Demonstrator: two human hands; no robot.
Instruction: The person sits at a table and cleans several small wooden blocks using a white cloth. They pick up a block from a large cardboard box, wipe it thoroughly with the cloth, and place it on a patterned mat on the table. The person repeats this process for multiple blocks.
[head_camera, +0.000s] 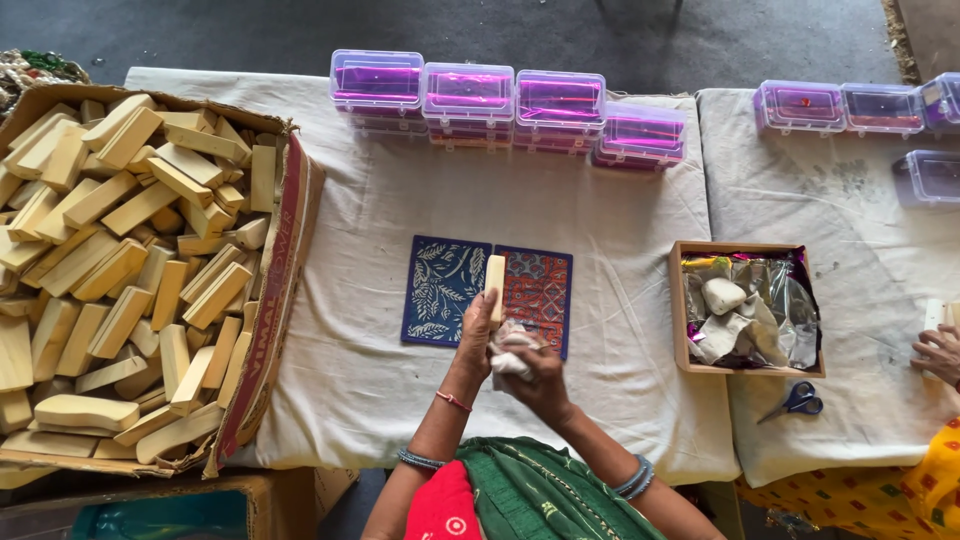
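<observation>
Block (495, 278) of pale wood, standing upright above the seam between a blue patterned tile (443, 290) and a red patterned tile (540, 290) on the cloth-covered table (620, 330). Being gripped by its lower part in the left hand (477, 335), fingers curled closed round it. Being met from below by the right hand (545, 385), closed on a crumpled white cloth (510, 350) and pressing it against the block's lower end.

Judged best done by: holding the block firmly low down while leaving the upper faces bare; drawing the cloth along the length of each face rather than dabbing; turning the block in the left hand to bring round the sides now facing away; working clear above the two tiles and not brushing against them.

Lying well apart: cardboard box (285, 250) heaped with similar wooden blocks (120, 270) at the left; row of purple-lidded plastic cases (470, 95) along the far edge; wooden tray (677, 310) of crinkled wrappers and pale lumps at the right; blue-handled scissors (795, 400) just in front of it.

Hard to make out: block's lower end and far face, hiding behind fingers and cloth; right hand blurring, so exact finger placement not telling; contents of the cases and tray not identifiable. Cut off at the right edge: co-worker's hand (938, 352), resting on a pale object only partly showing.
</observation>
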